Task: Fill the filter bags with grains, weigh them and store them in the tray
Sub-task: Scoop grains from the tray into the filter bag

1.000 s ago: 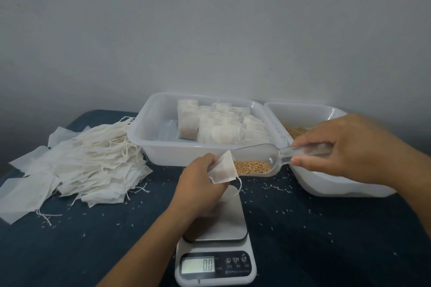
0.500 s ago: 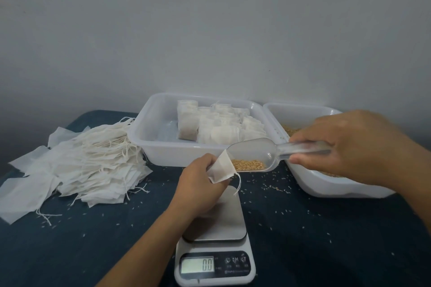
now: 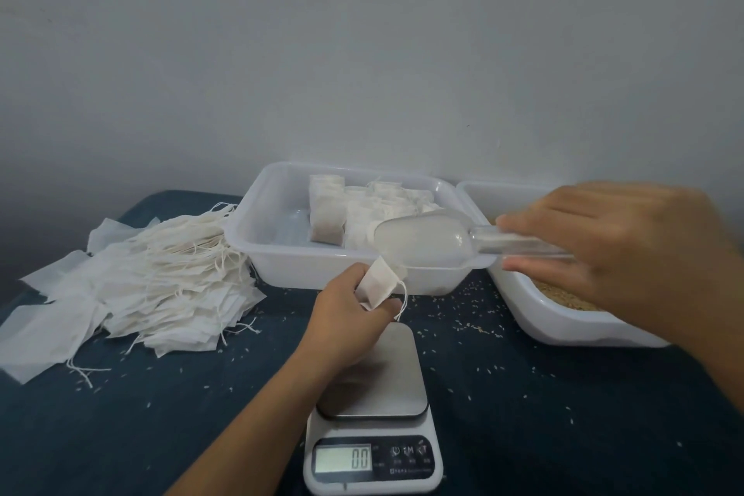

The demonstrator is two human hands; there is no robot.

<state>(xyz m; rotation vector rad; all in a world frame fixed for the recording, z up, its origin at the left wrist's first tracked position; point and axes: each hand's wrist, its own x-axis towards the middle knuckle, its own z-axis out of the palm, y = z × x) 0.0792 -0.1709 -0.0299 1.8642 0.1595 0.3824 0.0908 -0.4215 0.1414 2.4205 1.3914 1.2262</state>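
My left hand (image 3: 349,312) grips a small white filter bag (image 3: 378,284) above the scale, its mouth turned up and to the right. My right hand (image 3: 616,250) holds the handle of a clear plastic scoop (image 3: 426,240), whose tip touches the bag's mouth. The scoop is tilted over and no grains show in it. Behind stands a white tray (image 3: 277,254) with several filled bags (image 3: 326,213). A second white tray (image 3: 563,328) on the right holds brown grains (image 3: 563,296). The scale (image 3: 372,415) reads 00, its plate bare.
A big heap of empty filter bags with strings (image 3: 161,282) lies on the left of the dark blue table (image 3: 120,435). Loose grains are scattered over the table around the scale and trays. A plain wall rises behind.
The scoop has risen and tipped toward the bag. The grains seen in it before no longer show. My right hand has lifted and moved a little left.
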